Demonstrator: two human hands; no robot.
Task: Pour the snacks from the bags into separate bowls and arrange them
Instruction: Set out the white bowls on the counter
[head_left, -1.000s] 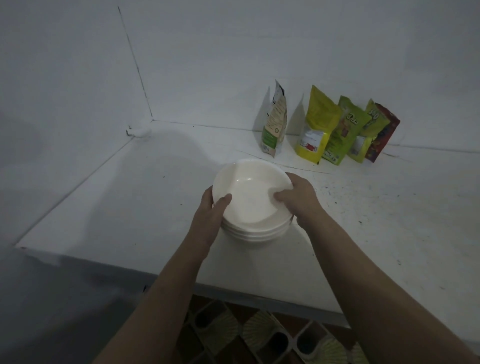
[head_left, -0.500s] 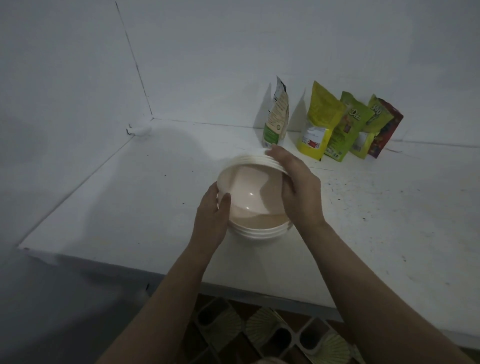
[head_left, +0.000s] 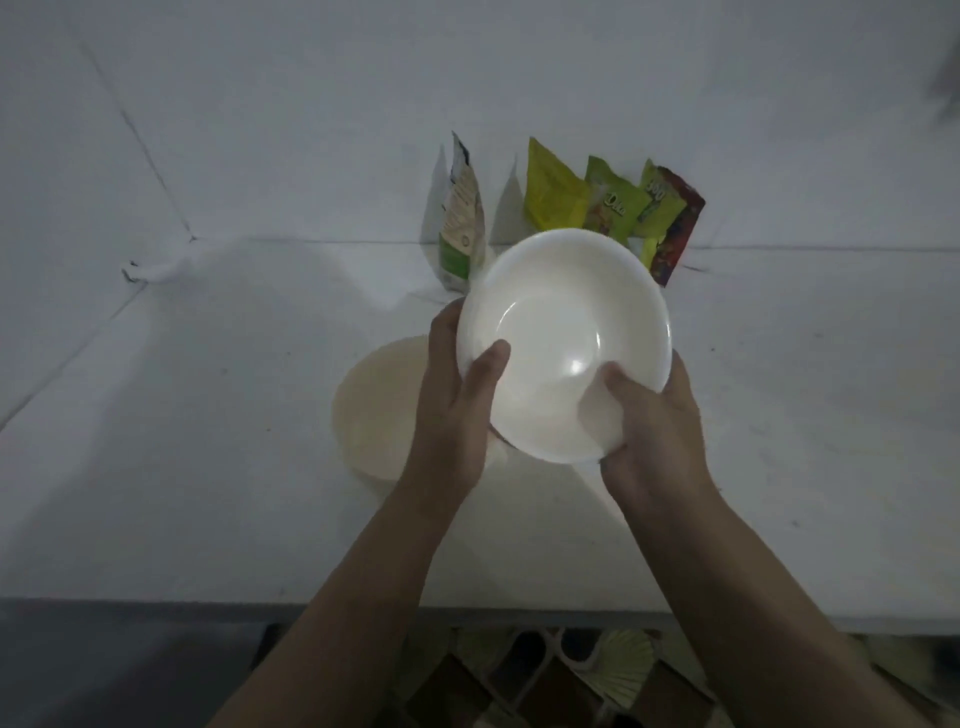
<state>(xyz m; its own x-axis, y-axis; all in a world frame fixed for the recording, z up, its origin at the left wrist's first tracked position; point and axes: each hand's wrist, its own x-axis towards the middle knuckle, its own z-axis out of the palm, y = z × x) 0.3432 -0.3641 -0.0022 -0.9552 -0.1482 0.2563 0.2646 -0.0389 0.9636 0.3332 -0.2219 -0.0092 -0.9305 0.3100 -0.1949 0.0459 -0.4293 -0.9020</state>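
I hold white bowls (head_left: 563, 332) lifted above the counter, tilted toward me; how many are stacked there I cannot tell. My left hand (head_left: 457, 410) grips the left rim with the thumb inside. My right hand (head_left: 649, 426) grips the near right rim, thumb inside too. One more white bowl (head_left: 374, 410) rests on the counter below, partly hidden by my left hand. Several snack bags stand against the back wall: a white-green bag (head_left: 460, 218), a yellow bag (head_left: 550, 189), a green bag (head_left: 613, 205) and a dark red bag (head_left: 680, 228), their lower parts hidden behind the lifted bowls.
The white counter (head_left: 208, 441) runs into a corner at the left, with its front edge near me. A small white lump (head_left: 156, 270) lies in the corner. Patterned floor tiles (head_left: 545, 680) show below the edge.
Both hands have lifted bowls up off the stack and to the right, toward the bags. One bowl stays on the counter. The camera has tipped further down.
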